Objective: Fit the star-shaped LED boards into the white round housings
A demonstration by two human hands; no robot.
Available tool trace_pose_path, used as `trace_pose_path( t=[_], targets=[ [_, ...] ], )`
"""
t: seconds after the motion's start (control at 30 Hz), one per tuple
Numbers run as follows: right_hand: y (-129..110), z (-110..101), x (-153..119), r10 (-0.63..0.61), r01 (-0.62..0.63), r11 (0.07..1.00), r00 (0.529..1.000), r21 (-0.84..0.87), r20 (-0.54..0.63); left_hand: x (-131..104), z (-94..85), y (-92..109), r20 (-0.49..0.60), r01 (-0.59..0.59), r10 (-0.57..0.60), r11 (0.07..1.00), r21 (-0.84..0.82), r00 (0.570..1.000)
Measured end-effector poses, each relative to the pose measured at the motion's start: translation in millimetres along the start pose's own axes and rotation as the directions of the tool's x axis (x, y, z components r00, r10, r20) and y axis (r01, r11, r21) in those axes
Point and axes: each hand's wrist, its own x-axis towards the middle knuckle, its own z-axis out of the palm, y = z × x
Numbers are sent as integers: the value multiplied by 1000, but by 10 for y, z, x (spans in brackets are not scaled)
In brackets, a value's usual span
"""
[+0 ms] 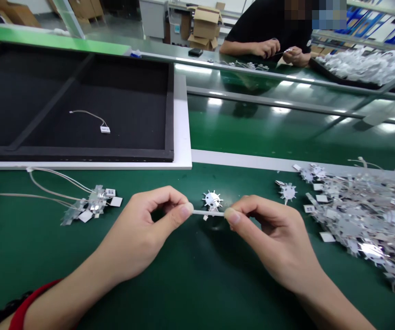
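A thin white strip, perhaps a cable, [208, 212] is stretched level between my two hands. My left hand [156, 224] pinches its left end between thumb and fingers, and my right hand [269, 233] pinches the right end the same way. Just behind the strip is a silver gear-shaped piece [212, 199] with short spokes and a small white tab below. Another such piece [288, 191] lies on the green table [197, 284] behind my right hand. Left of my left hand sits a small cluster of these pieces [96, 201] with white cables trailing left.
A large pile of silver pieces [365, 215] covers the right side. At the back left stands a black tray [132, 105] holding one small cabled part [105, 129]. Across a metal rail, a person's hands [292, 56] work near a heap of white items [362, 66].
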Motion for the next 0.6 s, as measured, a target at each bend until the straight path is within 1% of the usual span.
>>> trace_pose_path(
  t=[0.13, 0.27, 0.6],
  targets=[
    [-5, 59, -12, -85, 84, 995, 996, -48, -23, -4, 33, 0, 27, 23, -22, 999, -30, 999],
    [3, 100, -28, -171, 165, 982, 983, -92, -62, -9, 41, 5, 24, 26, -25, 998, -49, 999],
    [8, 128, -47, -196, 189, 976, 979, -107, -59, -6, 54, 29, -1, 0, 0, 999, -33, 1000]
  ],
)
